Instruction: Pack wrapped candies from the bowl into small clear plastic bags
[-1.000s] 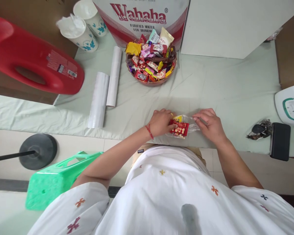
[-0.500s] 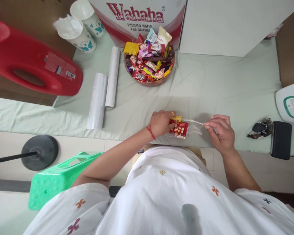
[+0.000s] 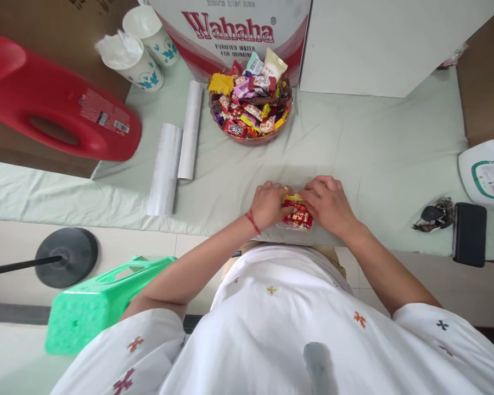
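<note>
A small bundle of wrapped candies (image 3: 298,216), red in front with a yellow edge behind, lies near the front edge of the cloth-covered table. Clear plastic film shows around its lower side. My left hand (image 3: 269,204) is closed on the bundle's left side, thumb on the red wrapper. From the right, my right hand (image 3: 329,206) presses its curled fingers against the bundle's other side and top. Its fingertips partly cover the candies, and the film under them is hidden.
A bowl heaped with candies (image 3: 251,107) stands before the Wahaha box (image 3: 230,33). Two rolls (image 3: 164,170) of film lie left, near paper cups (image 3: 134,63) and a red jug (image 3: 61,104). Keys (image 3: 434,214), a black phone (image 3: 470,234) and a white bottle (image 3: 488,173) are right.
My right hand has moved left from the stretched strip of film onto the bundle, and the film's loose right end is folded in. My left hand stays on the candies.
</note>
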The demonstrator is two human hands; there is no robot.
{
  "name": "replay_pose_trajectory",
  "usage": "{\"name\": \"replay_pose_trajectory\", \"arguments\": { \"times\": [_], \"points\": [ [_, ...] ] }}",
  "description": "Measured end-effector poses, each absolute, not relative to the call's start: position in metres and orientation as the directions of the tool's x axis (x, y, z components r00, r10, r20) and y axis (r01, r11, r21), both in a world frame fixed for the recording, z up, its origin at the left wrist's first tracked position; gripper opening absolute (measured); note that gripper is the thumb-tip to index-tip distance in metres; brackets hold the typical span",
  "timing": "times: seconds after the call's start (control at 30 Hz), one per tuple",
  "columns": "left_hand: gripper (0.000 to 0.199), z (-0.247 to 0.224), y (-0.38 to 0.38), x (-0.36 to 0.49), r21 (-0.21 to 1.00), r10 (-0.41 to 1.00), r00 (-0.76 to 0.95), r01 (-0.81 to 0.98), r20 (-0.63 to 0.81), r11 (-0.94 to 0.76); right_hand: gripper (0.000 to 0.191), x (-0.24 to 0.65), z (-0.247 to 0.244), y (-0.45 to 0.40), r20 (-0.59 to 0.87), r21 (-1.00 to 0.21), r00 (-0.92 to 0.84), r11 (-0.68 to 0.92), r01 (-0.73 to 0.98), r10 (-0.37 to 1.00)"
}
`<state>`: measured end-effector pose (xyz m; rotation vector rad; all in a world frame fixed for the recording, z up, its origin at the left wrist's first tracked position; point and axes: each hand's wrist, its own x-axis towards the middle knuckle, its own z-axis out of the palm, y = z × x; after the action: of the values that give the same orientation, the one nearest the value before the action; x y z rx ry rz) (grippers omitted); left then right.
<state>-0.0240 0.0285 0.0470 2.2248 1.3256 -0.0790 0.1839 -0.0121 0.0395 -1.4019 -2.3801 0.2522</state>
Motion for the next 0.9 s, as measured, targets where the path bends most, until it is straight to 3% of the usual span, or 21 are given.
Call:
{"name": "replay_pose_trajectory", "arguments": {
  "times": [0.17,0.3,0.47,0.73,0.9],
  "points": [
    [0.038,0.045,0.025,-0.023,0.437,0.835,0.471,0.839,-0.285,-0.324,0.025,0.171,0.030,-0.006,0.276,-0.299,-0.427,0.499,0.813,0.861],
    [0.046,0.040,0.018,-0.024,0.508,0.891,0.407,0.821,-0.201,-0.260,0.027,0.164,0.035,-0.018,0.306,-0.372,-0.370,0.469,0.801,0.877],
    [0.030,0.034,0.006,-0.027,0.589,0.903,0.420,0.755,-0.096,-0.289,0.024,0.160,0.023,-0.047,0.351,-0.436,-0.337,0.471,0.767,0.874],
    [0.024,0.018,-0.005,-0.034,0.643,0.900,0.432,0.703,-0.048,-0.304,0.031,0.176,0.008,-0.064,0.366,-0.518,-0.441,0.573,0.635,0.819],
    [0.021,0.009,-0.003,-0.050,0.717,0.864,0.499,0.576,0.072,-0.392,0.033,0.186,0.000,-0.064,0.340,-0.552,-0.472,0.579,0.600,0.813]
  ]
}}
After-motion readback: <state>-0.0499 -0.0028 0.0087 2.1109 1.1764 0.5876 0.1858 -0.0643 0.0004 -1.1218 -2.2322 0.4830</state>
